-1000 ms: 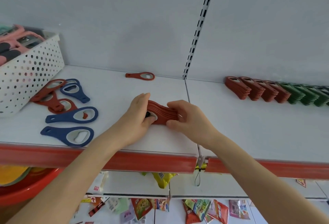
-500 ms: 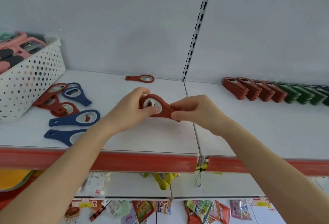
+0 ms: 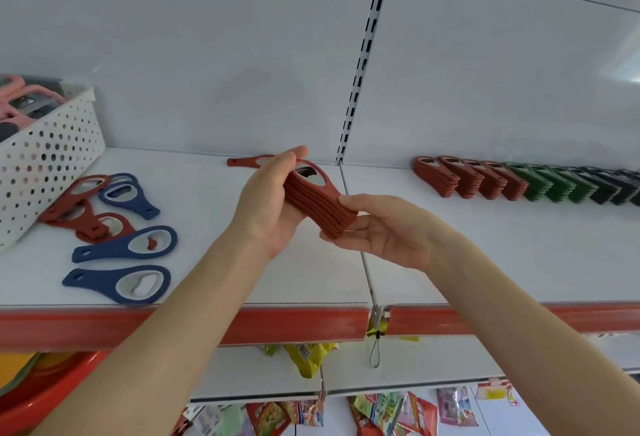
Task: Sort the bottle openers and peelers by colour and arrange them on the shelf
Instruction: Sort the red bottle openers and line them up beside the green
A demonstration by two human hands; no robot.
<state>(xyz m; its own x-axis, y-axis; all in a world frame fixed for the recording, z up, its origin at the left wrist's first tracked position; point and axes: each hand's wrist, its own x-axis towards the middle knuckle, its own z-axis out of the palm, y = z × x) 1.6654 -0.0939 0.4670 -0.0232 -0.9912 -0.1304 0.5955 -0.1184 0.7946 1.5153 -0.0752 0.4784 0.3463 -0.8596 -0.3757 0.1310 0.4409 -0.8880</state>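
1. At the far left of the shelf (image 3: 485, 255), a white perforated basket (image 3: 59, 155) holds pink peelers (image 3: 41, 94).
2. Beside it, loose red openers (image 3: 57, 208) and blue openers (image 3: 93, 279) lie flat.
3. Your left hand (image 3: 266, 207) curls round the wide end of a stack of red openers (image 3: 318, 203), raised above the shelf's centre.
4. Your right hand (image 3: 384, 231) pinches that stack's narrow end, thumb on top.
5. Farther right, red stacks (image 3: 471, 179), then green stacks (image 3: 550, 182), sit in a row.
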